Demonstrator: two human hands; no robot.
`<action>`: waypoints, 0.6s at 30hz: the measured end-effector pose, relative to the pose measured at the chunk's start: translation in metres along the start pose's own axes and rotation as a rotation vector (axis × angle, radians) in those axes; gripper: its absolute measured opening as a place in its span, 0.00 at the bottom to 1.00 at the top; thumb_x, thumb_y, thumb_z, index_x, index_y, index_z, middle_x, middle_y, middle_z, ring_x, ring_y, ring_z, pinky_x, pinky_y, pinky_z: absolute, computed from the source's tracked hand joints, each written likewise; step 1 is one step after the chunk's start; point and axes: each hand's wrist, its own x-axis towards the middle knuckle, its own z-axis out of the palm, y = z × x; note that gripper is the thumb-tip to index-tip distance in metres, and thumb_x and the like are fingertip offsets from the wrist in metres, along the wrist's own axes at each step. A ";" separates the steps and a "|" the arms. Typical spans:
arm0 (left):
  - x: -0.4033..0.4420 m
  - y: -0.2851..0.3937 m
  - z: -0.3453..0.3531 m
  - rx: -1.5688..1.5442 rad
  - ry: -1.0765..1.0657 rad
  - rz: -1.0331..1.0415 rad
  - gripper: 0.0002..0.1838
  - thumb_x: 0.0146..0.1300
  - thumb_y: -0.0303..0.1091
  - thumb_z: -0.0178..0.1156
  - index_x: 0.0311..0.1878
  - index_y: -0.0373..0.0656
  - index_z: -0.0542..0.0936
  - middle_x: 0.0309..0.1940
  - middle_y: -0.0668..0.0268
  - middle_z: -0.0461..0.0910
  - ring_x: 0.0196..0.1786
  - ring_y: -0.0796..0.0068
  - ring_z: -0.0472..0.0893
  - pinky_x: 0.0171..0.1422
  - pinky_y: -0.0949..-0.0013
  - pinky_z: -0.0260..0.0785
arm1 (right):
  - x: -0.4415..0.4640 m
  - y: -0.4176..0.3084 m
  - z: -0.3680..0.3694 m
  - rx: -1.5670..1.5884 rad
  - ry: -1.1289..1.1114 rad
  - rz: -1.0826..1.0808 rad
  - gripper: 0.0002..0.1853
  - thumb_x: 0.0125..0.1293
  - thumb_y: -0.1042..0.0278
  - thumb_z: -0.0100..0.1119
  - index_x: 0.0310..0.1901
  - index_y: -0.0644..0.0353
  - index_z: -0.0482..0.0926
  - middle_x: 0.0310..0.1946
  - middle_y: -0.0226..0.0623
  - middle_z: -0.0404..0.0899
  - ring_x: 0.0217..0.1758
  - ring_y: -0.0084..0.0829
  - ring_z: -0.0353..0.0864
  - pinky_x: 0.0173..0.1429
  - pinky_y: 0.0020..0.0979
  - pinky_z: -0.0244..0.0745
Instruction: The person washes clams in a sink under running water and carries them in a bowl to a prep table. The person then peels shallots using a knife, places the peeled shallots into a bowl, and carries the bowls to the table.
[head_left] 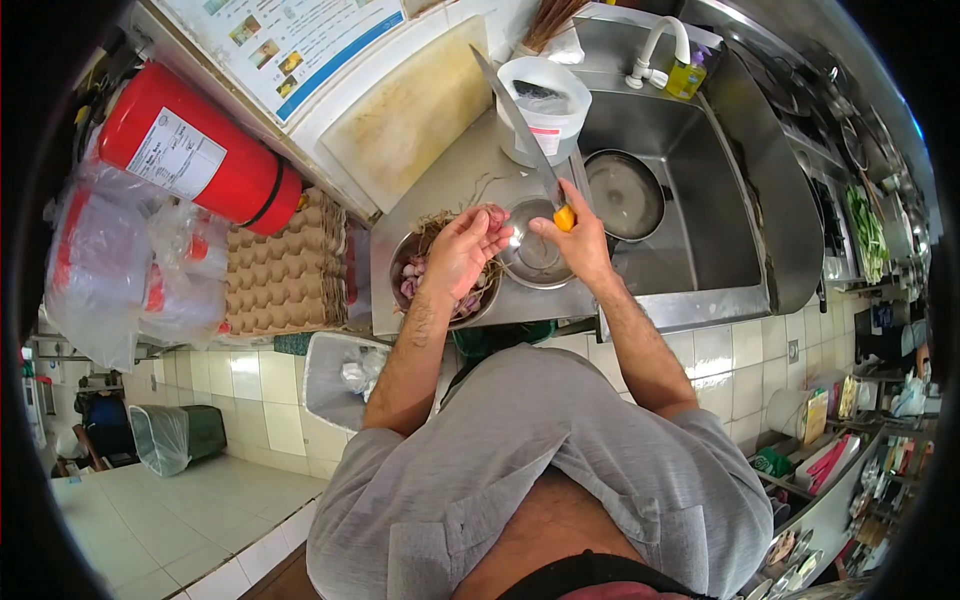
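My left hand (465, 250) is closed, its fingertips pinching a small reddish-purple shallot (496, 215). It is over a metal bowl (487, 312) of pinkish bulbs (412, 275) with dry, straw-like stalks. The fingers of my right hand (580, 235) are wrapped round the yellow handle of a large knife (528, 135). Its long blade points up and away to the left, apart from the shallot. Between my hands, a shiny round metal bowl (540, 282) rests on the steel counter; what lies in it is hard to make out.
A white bucket (570, 125) stands behind the knife. On the right, a steel sink (715, 200) holds a round pan (630, 190) under a white faucet (655, 50). Egg trays (285, 270) and a red extinguisher (190, 150) crowd the left. A cutting board (405, 105) leans on the wall.
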 end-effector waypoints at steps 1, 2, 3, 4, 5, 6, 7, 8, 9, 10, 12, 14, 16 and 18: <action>-0.002 0.001 0.002 -0.002 -0.004 0.009 0.17 0.68 0.39 0.47 0.54 0.39 0.69 0.47 0.59 0.75 0.43 0.71 0.77 0.52 0.68 0.69 | -0.001 0.001 -0.001 0.101 -0.031 0.023 0.36 0.55 0.63 0.66 0.63 0.60 0.60 0.27 0.35 0.76 0.27 0.24 0.75 0.34 0.25 0.72; -0.004 0.002 0.005 -0.002 -0.004 0.010 0.17 0.68 0.39 0.47 0.54 0.39 0.69 0.47 0.59 0.75 0.43 0.71 0.77 0.52 0.68 0.69 | -0.003 0.001 -0.004 0.101 -0.031 0.023 0.36 0.55 0.63 0.66 0.63 0.60 0.60 0.27 0.35 0.76 0.27 0.24 0.75 0.34 0.25 0.72; -0.007 0.004 0.010 -0.053 -0.011 0.016 0.17 0.68 0.40 0.48 0.55 0.41 0.69 0.48 0.59 0.75 0.44 0.70 0.77 0.52 0.68 0.69 | -0.006 -0.001 -0.007 0.259 -0.094 0.076 0.34 0.59 0.60 0.61 0.64 0.60 0.59 0.23 0.31 0.72 0.22 0.21 0.71 0.29 0.23 0.68; -0.008 0.005 0.013 -0.103 -0.019 0.022 0.18 0.67 0.40 0.48 0.56 0.42 0.68 0.48 0.60 0.75 0.45 0.69 0.77 0.53 0.67 0.69 | -0.009 -0.004 -0.009 0.418 -0.157 0.130 0.31 0.63 0.57 0.56 0.64 0.59 0.59 0.19 0.28 0.68 0.18 0.19 0.68 0.24 0.21 0.65; -0.007 0.005 0.012 -0.103 -0.021 0.022 0.18 0.67 0.40 0.48 0.56 0.42 0.68 0.48 0.60 0.75 0.45 0.69 0.77 0.53 0.67 0.69 | -0.013 -0.009 -0.012 0.417 -0.156 0.129 0.31 0.63 0.57 0.56 0.64 0.59 0.59 0.19 0.28 0.68 0.18 0.19 0.68 0.24 0.21 0.65; -0.006 0.004 0.012 -0.115 -0.043 0.007 0.18 0.67 0.40 0.49 0.57 0.44 0.67 0.48 0.60 0.75 0.45 0.68 0.77 0.53 0.66 0.69 | -0.018 -0.015 -0.014 0.548 -0.234 0.150 0.30 0.65 0.54 0.52 0.65 0.59 0.58 0.17 0.26 0.65 0.16 0.17 0.64 0.22 0.20 0.62; -0.005 0.003 0.012 -0.127 -0.065 -0.008 0.19 0.67 0.41 0.49 0.58 0.45 0.67 0.47 0.61 0.75 0.45 0.68 0.77 0.53 0.66 0.69 | -0.022 -0.018 -0.015 0.678 -0.312 0.171 0.29 0.68 0.52 0.47 0.65 0.58 0.57 0.15 0.24 0.62 0.14 0.15 0.59 0.19 0.19 0.59; -0.005 0.002 0.013 -0.126 -0.067 -0.008 0.19 0.67 0.41 0.49 0.58 0.45 0.67 0.47 0.61 0.75 0.45 0.68 0.77 0.53 0.66 0.69 | -0.025 -0.017 -0.015 0.678 -0.310 0.170 0.29 0.68 0.52 0.47 0.65 0.58 0.57 0.15 0.24 0.62 0.14 0.15 0.59 0.19 0.19 0.59; -0.006 0.002 0.017 -0.122 -0.062 -0.006 0.18 0.66 0.38 0.51 0.56 0.45 0.68 0.46 0.62 0.75 0.43 0.68 0.77 0.51 0.66 0.70 | -0.028 -0.015 -0.015 0.634 -0.350 0.163 0.30 0.68 0.49 0.45 0.65 0.58 0.57 0.15 0.24 0.61 0.14 0.16 0.60 0.20 0.20 0.59; -0.006 0.001 0.020 -0.118 -0.057 -0.005 0.17 0.64 0.35 0.53 0.55 0.44 0.69 0.45 0.63 0.75 0.41 0.69 0.77 0.49 0.66 0.71 | -0.031 -0.015 -0.016 0.590 -0.388 0.157 0.30 0.68 0.47 0.43 0.65 0.57 0.57 0.15 0.24 0.61 0.14 0.16 0.60 0.20 0.20 0.60; -0.005 -0.001 0.019 -0.074 -0.056 0.014 0.17 0.63 0.33 0.55 0.54 0.43 0.69 0.44 0.64 0.75 0.41 0.70 0.77 0.48 0.67 0.71 | -0.036 -0.016 -0.017 0.562 -0.387 0.152 0.31 0.68 0.48 0.45 0.66 0.57 0.56 0.15 0.23 0.61 0.15 0.16 0.60 0.20 0.20 0.60; -0.005 -0.005 0.018 -0.031 -0.051 0.032 0.17 0.61 0.31 0.57 0.54 0.43 0.70 0.43 0.65 0.75 0.41 0.71 0.76 0.46 0.67 0.71 | -0.041 -0.020 -0.019 0.535 -0.388 0.151 0.31 0.67 0.49 0.46 0.66 0.56 0.56 0.15 0.23 0.61 0.15 0.16 0.60 0.20 0.20 0.60; -0.005 -0.009 0.017 -0.028 -0.051 0.094 0.17 0.57 0.26 0.60 0.51 0.43 0.72 0.41 0.67 0.75 0.42 0.74 0.76 0.45 0.69 0.71 | -0.044 -0.025 -0.024 0.503 -0.399 0.146 0.30 0.67 0.51 0.48 0.67 0.54 0.55 0.15 0.23 0.61 0.16 0.16 0.61 0.20 0.20 0.60; -0.003 -0.013 0.018 -0.050 -0.070 0.127 0.18 0.56 0.25 0.61 0.51 0.42 0.72 0.40 0.67 0.75 0.41 0.74 0.76 0.45 0.69 0.71 | -0.045 -0.026 -0.026 0.503 -0.412 0.139 0.31 0.66 0.52 0.49 0.67 0.52 0.55 0.15 0.23 0.62 0.16 0.16 0.61 0.20 0.20 0.60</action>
